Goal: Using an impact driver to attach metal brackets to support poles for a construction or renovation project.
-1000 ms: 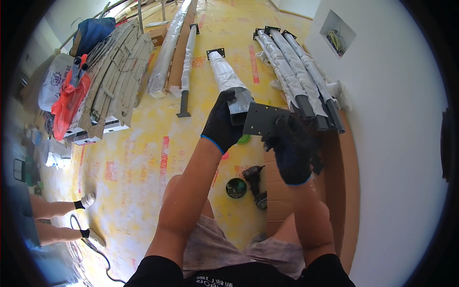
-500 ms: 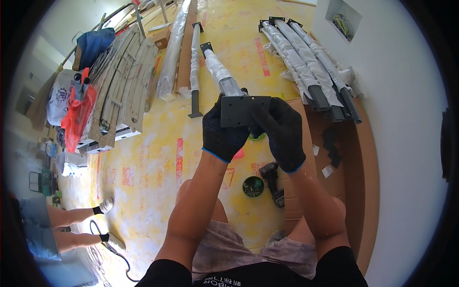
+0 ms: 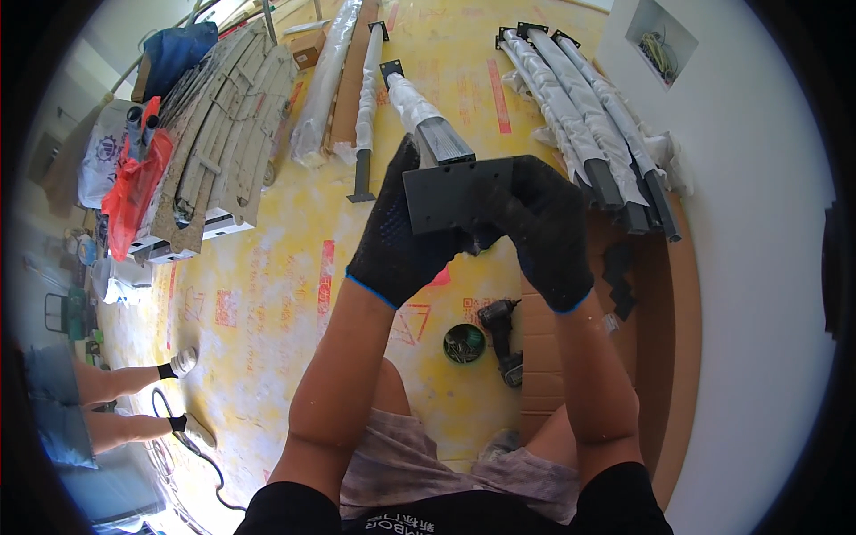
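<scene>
A dark grey flat metal plate (image 3: 437,203) with small holes is held level between my hands. My left hand (image 3: 390,245), in a black glove with a blue cuff edge, grips its left side with the thumb pointing up. On the plate's right end my right hand (image 3: 555,236), gloved alike, is closed, fingers curled underneath. Just beyond the plate is the near end of a dark metal post (image 3: 442,138), partly wrapped in white film, with a black plate on its far end. Whether plate and post touch I cannot tell.
A cordless drill (image 3: 502,339) and a round tub of screws (image 3: 465,342) sit on the yellow-covered floor. To the right are wrapped posts (image 3: 571,98) and an opened cardboard box (image 3: 660,357). Stacked boards (image 3: 223,116) stand left; another person's legs (image 3: 129,383) show at lower left.
Both hands have come nearer with the plate, which looks larger and tilted slightly. The post's near end now shows beyond it. My view has shifted a little.
</scene>
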Tool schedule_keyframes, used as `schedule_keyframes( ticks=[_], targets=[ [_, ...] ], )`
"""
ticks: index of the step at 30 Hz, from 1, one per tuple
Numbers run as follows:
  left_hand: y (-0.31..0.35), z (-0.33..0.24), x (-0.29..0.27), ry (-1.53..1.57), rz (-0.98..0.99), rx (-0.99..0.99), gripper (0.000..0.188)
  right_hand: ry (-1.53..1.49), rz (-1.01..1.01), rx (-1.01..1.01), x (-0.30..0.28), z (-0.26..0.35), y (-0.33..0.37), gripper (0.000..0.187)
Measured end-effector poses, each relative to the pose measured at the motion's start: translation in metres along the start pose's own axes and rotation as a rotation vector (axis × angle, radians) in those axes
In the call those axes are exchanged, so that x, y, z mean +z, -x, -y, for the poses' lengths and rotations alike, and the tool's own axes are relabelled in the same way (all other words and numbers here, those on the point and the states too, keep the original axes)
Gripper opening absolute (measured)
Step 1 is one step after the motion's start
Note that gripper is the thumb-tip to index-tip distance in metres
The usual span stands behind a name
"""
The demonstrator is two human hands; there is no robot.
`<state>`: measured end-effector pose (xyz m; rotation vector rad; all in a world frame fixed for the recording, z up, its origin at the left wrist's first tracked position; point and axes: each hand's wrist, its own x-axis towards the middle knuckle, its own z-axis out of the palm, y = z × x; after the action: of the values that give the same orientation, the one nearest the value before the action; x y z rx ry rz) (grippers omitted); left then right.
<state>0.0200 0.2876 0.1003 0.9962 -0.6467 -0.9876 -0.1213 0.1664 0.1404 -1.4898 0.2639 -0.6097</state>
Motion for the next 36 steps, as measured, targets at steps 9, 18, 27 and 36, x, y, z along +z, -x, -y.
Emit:
schedule_keyframes(
  ticks=[9,18,27,36],
  targets=[
    [0.007,-0.030,0.012,0.532,-0.040,-0.342,0.068,-0.003,0.047,-0.002,-0.004,0.001,0.000,0.022],
    [0.011,-0.025,-0.002,0.584,0.293,-0.261,0.044,-0.045,-0.017,-0.088,-0.002,-0.012,-0.006,0.023],
    [0.026,0.005,0.018,0.470,-0.021,0.249,0.055,-0.051,-0.081,-0.123,0.005,-0.001,-0.012,0.025],
    [0.019,-0.004,0.021,-0.611,-0.222,0.662,0.081,-0.024,-0.120,-0.089,0.007,0.003,-0.012,0.024]
  ],
)
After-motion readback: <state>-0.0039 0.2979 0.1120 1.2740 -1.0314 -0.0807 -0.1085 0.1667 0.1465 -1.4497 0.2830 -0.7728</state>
